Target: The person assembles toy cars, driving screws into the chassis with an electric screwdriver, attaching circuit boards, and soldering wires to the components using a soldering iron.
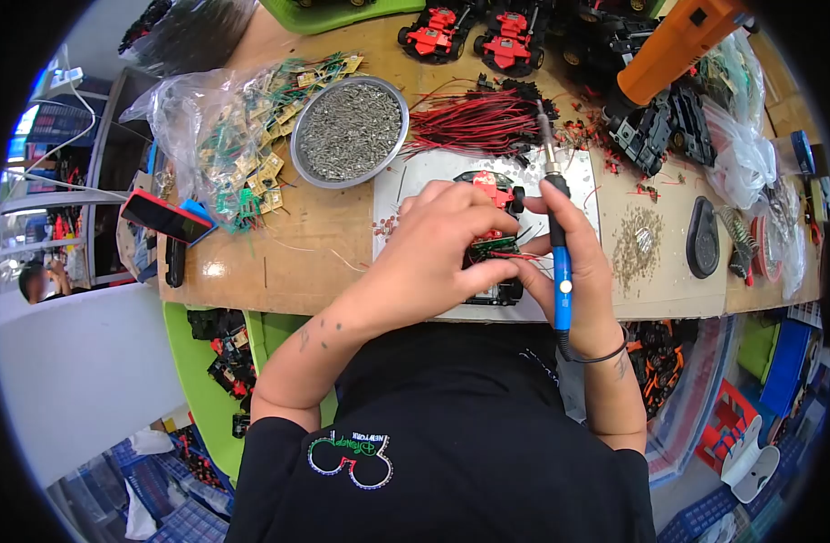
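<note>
On a white board (573, 213) at the table's front edge lies a toy car chassis (496, 185), red and black, partly hidden by my hands. My left hand (438, 240) curls over the chassis from the left, thumb and fingers closed about a small green circuit board (494, 244). A blue soldering iron (562, 290) is held upright in my right hand (585, 262), its metal tip pointing away from me. The right thumb and fingertips also reach to thin red wires (521, 256) beside the circuit board.
A bowl of small metal screws (297, 154) stands behind my left hand, beside a bag of circuit boards (266, 167). Red and black wires (478, 122) lie behind the chassis. An orange tool (673, 59) hangs at upper right. A phone (166, 217) lies left.
</note>
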Available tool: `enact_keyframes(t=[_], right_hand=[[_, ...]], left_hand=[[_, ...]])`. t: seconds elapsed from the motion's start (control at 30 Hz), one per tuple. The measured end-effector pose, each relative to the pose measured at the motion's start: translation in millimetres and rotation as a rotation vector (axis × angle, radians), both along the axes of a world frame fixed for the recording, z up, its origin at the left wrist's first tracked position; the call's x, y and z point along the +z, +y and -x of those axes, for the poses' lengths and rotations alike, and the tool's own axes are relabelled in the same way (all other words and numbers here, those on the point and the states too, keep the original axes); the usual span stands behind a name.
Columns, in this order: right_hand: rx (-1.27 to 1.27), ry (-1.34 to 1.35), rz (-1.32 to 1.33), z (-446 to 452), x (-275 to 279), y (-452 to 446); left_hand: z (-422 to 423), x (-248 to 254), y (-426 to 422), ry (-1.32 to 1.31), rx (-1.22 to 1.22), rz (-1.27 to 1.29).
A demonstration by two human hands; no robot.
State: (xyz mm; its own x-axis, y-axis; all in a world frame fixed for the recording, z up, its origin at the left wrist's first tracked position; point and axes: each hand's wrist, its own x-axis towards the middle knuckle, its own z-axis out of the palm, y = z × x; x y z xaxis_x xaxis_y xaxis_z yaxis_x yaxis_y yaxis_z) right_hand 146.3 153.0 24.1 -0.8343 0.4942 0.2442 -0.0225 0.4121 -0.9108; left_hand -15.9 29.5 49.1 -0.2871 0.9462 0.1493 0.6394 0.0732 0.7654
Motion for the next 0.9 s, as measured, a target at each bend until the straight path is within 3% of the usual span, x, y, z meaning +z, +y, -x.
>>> enact_keyframes(t=[0.07, 0.3, 0.4, 0.47, 0.5, 0.57, 0.6, 0.7, 0.9], right_hand=[[0.036, 0.014, -0.055, 3, 2, 2], [0.088, -0.048, -0.073, 1, 9, 1], [0.046, -0.035, 0.032, -2, 5, -7], [-0.011, -0.031, 0.115, -7, -4, -14], [-0.01, -0.035, 0.115, -9, -6, -18], [-0.05, 0.039, 0.165, -9, -9, -26], [-0.062, 0.085, 0.197, -9, -13, -29], [-0.078, 0.102, 0.159, -7, -11, -33], [-0.119, 0.126, 0.053, -2, -22, -38]], left_hand=[[-2, 8, 6, 0.095, -0.13, 0.022], [-1, 1, 2, 0.093, -0.151, -0.015], [0, -13, -4, -0.067, -0.16, -0.052], [-14, -26, -9, -0.591, 0.091, -0.117], [-19, -27, -11, -0.595, 0.093, -0.117], [-27, -28, -12, -1.136, 0.269, -0.066], [-31, -28, -10, -1.218, 0.285, -0.166], [-32, -30, -11, -1.313, 0.319, -0.193], [-33, -39, -11, -1.243, 0.383, -0.171]])
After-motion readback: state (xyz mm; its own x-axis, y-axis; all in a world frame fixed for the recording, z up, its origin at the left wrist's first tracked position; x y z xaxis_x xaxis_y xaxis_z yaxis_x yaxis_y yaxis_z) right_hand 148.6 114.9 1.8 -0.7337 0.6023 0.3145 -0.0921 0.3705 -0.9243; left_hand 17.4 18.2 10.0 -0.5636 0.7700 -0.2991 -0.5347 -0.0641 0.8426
